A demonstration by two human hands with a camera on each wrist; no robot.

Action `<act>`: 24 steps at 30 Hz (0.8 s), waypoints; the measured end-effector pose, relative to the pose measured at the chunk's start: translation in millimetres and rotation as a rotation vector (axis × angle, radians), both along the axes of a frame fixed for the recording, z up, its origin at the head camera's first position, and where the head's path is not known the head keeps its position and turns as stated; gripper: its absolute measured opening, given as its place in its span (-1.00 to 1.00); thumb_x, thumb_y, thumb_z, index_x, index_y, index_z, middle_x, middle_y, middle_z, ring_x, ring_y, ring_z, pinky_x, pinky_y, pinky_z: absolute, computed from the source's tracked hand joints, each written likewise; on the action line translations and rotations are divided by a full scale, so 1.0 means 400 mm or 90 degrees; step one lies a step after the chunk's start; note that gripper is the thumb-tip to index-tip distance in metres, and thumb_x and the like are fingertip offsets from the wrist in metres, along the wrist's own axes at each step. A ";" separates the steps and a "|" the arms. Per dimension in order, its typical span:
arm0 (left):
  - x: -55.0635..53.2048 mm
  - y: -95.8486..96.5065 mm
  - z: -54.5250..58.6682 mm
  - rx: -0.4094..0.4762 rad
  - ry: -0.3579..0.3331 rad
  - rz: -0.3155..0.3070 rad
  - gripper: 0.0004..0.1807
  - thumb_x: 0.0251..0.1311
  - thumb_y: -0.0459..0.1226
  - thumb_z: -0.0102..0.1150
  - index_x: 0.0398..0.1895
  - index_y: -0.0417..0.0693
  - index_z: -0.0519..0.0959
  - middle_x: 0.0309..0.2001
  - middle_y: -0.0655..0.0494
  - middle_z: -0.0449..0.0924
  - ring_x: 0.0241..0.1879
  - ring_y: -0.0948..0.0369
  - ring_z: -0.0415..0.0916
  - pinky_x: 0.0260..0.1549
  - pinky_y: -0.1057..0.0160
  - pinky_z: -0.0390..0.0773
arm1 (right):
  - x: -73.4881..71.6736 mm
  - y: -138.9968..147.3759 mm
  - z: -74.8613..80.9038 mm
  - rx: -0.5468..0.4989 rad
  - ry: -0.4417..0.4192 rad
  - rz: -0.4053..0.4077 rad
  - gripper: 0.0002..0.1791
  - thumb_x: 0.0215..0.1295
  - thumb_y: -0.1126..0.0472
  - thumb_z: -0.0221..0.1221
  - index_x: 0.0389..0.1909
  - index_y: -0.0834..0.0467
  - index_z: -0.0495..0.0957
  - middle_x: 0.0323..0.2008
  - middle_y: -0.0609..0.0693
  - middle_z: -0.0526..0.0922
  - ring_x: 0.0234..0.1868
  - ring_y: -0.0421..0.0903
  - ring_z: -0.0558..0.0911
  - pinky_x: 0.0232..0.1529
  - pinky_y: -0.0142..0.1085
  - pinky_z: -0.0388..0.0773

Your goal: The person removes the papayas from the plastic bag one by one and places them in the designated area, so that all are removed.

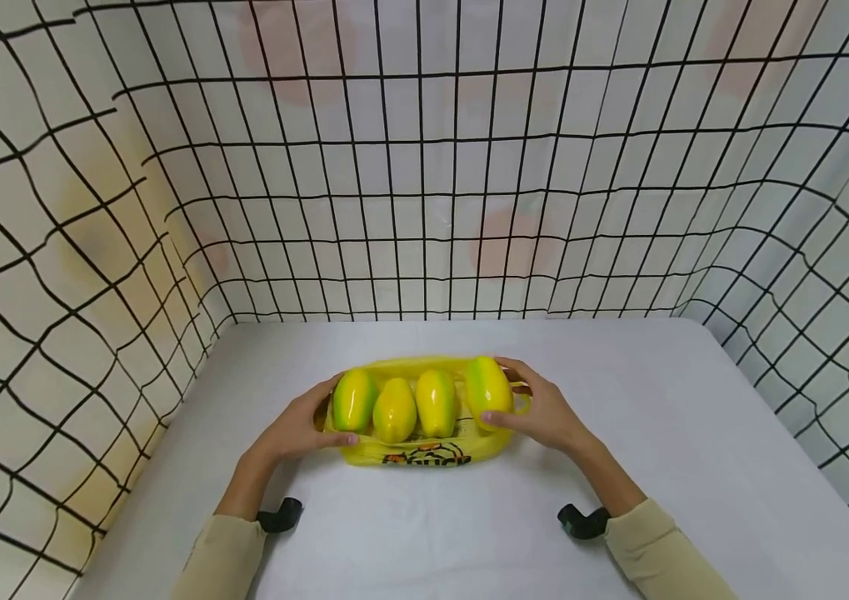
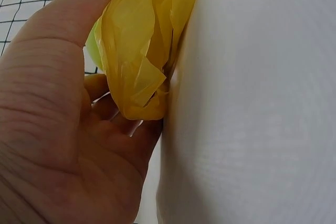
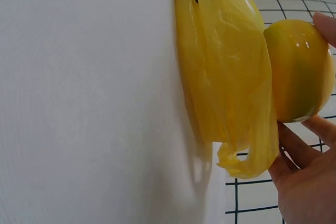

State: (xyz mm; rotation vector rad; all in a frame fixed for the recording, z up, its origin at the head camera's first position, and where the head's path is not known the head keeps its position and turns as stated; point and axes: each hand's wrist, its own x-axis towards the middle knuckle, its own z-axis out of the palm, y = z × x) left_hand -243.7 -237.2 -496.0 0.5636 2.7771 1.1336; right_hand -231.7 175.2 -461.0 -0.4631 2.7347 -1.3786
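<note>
A yellow plastic bag [image 1: 372,454] with dark printing lies on the white table, its top spread wide. Three glossy yellow-green mangoes sit side by side in it: the left mango [image 1: 354,401], a smaller mango [image 1: 395,411] and another mango [image 1: 436,404]. My left hand [image 1: 300,423] grips the bag's left end, thumb in front and fingers behind. A fourth mango [image 1: 488,390] is in my right hand [image 1: 544,412], held between thumb and fingers above the bag's right end. In the right wrist view, this mango [image 3: 299,72] stands just clear of the table, beside the bag's handle loop [image 3: 252,166].
Black netting [image 1: 439,167] over pale walls encloses the table [image 1: 424,533] at the back and on both sides. Dark curved wrist mounts [image 1: 282,515] stick out inward at both wrists, just above the table.
</note>
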 end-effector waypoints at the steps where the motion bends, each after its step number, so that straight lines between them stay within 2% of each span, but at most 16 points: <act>1: 0.002 0.000 0.001 0.001 0.000 -0.003 0.17 -0.24 0.31 0.44 0.50 0.41 0.04 0.41 0.33 0.24 0.32 0.20 0.30 0.34 -0.10 0.32 | 0.001 0.003 0.000 -0.007 0.001 0.001 -0.03 -0.08 -0.29 0.41 0.40 -0.31 0.18 0.25 -0.05 0.45 0.21 0.10 0.47 0.20 0.10 0.47; 8: 0.007 0.002 0.004 -0.003 -0.008 0.008 0.18 -0.25 0.30 0.45 0.50 0.40 0.04 0.42 0.33 0.22 0.35 0.19 0.28 0.35 -0.08 0.30 | -0.003 0.013 -0.005 -0.041 -0.011 0.024 -0.04 -0.02 -0.23 0.41 0.41 -0.31 0.15 0.31 -0.06 0.37 0.19 0.01 0.52 0.20 -0.03 0.53; 15: 0.003 -0.001 -0.002 0.003 0.002 -0.005 0.15 -0.22 0.28 0.44 0.49 0.41 0.06 0.41 0.34 0.24 0.32 0.20 0.30 0.34 -0.10 0.32 | 0.000 0.019 0.005 -0.036 -0.028 0.021 -0.04 -0.05 -0.25 0.42 0.39 -0.32 0.17 0.30 -0.05 0.39 0.18 0.04 0.54 0.16 -0.02 0.56; 24: 0.000 0.000 -0.005 0.000 0.003 0.000 0.15 -0.24 0.28 0.45 0.49 0.41 0.07 0.41 0.33 0.25 0.32 0.19 0.30 0.33 -0.10 0.32 | -0.002 0.044 0.004 -0.057 -0.033 0.024 -0.07 0.00 -0.18 0.42 0.38 -0.40 0.15 0.33 -0.02 0.37 0.21 0.06 0.52 0.18 -0.02 0.55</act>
